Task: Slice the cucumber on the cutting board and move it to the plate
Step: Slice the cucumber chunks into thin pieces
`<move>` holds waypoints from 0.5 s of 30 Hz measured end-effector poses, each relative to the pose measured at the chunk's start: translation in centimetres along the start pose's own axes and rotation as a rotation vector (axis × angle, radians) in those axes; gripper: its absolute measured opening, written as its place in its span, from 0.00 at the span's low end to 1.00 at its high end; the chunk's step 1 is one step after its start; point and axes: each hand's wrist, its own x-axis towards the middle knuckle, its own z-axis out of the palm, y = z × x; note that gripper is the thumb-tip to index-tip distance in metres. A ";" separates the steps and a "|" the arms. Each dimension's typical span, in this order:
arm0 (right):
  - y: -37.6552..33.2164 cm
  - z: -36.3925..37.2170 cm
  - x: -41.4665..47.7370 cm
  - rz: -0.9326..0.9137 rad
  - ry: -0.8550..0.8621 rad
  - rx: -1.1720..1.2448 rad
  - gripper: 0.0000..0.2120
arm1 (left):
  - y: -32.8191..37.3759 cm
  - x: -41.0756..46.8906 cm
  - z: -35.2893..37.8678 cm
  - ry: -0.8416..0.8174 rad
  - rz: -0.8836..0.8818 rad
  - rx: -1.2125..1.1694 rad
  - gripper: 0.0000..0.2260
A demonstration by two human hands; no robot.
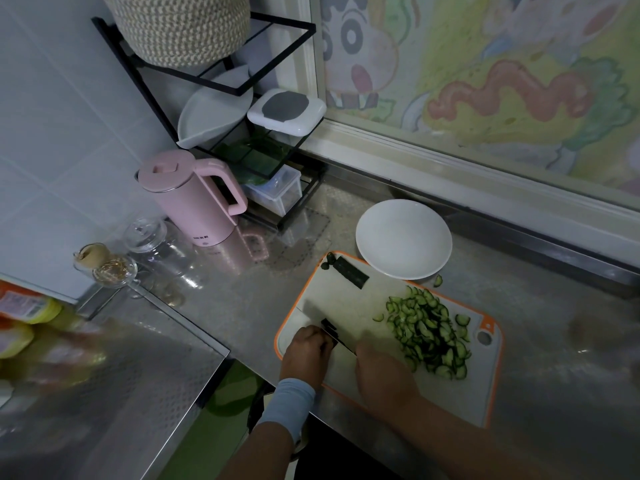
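A white cutting board with an orange rim (491, 375) lies on the steel counter. Several thin cucumber slices (429, 332) are heaped on its right half. A dark cucumber piece (350, 271) and a small end bit (327, 262) lie at its far corner. My left hand (306, 349) holds a short cucumber stub (328, 326) with curled fingers at the board's near left. My right hand (382, 370) grips a knife; its broad blade (337, 336) stands against the stub. The white plate (403, 237) sits empty just beyond the board.
One stray slice (438, 280) lies on the counter between board and plate. A pink kettle (194, 195), glass jars (149, 237) and a black rack (242, 133) with dishes stand at the back left. The counter edge runs just below the board.
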 end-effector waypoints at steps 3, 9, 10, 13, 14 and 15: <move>-0.4 0.0 0.7 -0.011 0.027 0.055 0.21 | -0.1 0.1 -0.3 -0.033 -0.019 -0.009 0.09; -0.4 -0.2 0.7 -0.040 -0.037 0.100 0.23 | -0.2 0.1 -0.1 -0.035 -0.066 -0.038 0.07; -0.2 -0.5 0.4 -0.031 -0.031 0.095 0.21 | -0.2 0.1 -0.1 -0.034 -0.066 -0.041 0.07; 0.1 -0.8 -0.4 -0.006 -0.048 0.140 0.15 | -0.5 0.1 0.3 -0.014 -0.064 -0.059 0.08; 0.3 -0.7 -0.6 0.005 -0.051 0.169 0.14 | -0.5 0.1 0.3 -0.006 -0.067 -0.062 0.08; 0.4 -0.7 -0.6 0.012 -0.068 0.176 0.14 | -0.4 0.0 0.4 0.005 -0.066 -0.065 0.09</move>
